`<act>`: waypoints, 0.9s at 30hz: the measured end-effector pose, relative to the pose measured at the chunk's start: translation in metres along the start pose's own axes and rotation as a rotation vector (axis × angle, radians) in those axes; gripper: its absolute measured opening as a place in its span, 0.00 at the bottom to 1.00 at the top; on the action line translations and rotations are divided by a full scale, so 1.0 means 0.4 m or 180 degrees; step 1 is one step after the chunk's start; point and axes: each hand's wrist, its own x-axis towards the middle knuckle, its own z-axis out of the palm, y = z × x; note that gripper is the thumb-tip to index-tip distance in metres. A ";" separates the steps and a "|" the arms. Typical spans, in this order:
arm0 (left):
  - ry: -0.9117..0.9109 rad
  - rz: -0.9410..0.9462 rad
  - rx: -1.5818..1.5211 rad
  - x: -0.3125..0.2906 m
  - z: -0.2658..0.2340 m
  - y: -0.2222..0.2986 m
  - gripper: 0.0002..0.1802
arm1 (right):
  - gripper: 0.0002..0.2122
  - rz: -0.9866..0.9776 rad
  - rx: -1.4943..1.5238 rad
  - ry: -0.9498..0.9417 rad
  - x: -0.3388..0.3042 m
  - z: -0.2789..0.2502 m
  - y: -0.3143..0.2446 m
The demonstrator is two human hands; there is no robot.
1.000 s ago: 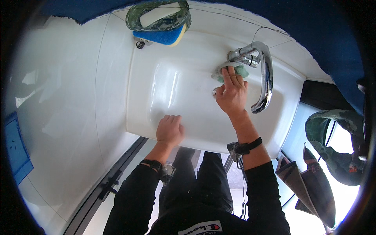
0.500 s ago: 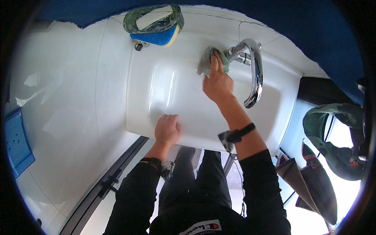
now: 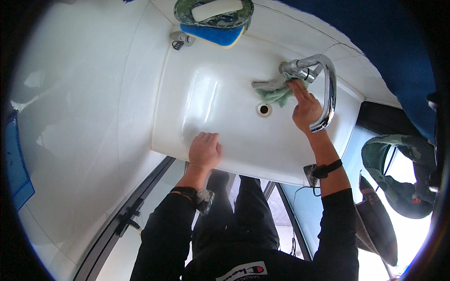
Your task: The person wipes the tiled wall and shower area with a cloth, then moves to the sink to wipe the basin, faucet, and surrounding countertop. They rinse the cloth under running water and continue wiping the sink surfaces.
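My right hand [image 3: 308,108] reaches to the back of the white sink [image 3: 229,89], beside the base of the chrome faucet [image 3: 330,89]. Its fingers press a crumpled grey-green cloth [image 3: 276,95] against the sink just below that base. Part of the cloth is hidden by the fingers. My left hand [image 3: 205,150] rests at the sink's front rim, with its fingers bent over the edge. Between the cloth and the front rim lies the round drain hole [image 3: 264,110].
At the back left, a dark green dish holds a white soap bar [image 3: 217,9], above a blue and yellow sponge [image 3: 213,35]. A small metal fitting [image 3: 183,40] sits nearby. White tiled wall [image 3: 84,84] stands left; a camouflage-patterned item [image 3: 398,187] and dark brown cloth [image 3: 378,225] hang right.
My right hand has moved right and slightly nearer with the cloth, uncovering the drain hole. The view has shifted a little. My left hand stays at the front rim.
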 end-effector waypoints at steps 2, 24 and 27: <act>-0.0020 -0.0051 0.0008 -0.001 -0.001 0.001 0.12 | 0.37 0.0168 -0.0329 0.0404 0.016 0.006 0.007; -0.0223 -0.0064 0.0092 0.000 -0.002 0.002 0.11 | 0.35 0.0641 -0.0277 -0.0194 0.051 -0.010 -0.043; -0.0225 -0.0078 0.0118 -0.001 -0.002 0.004 0.11 | 0.34 0.0568 0.0035 0.0009 0.049 0.003 -0.065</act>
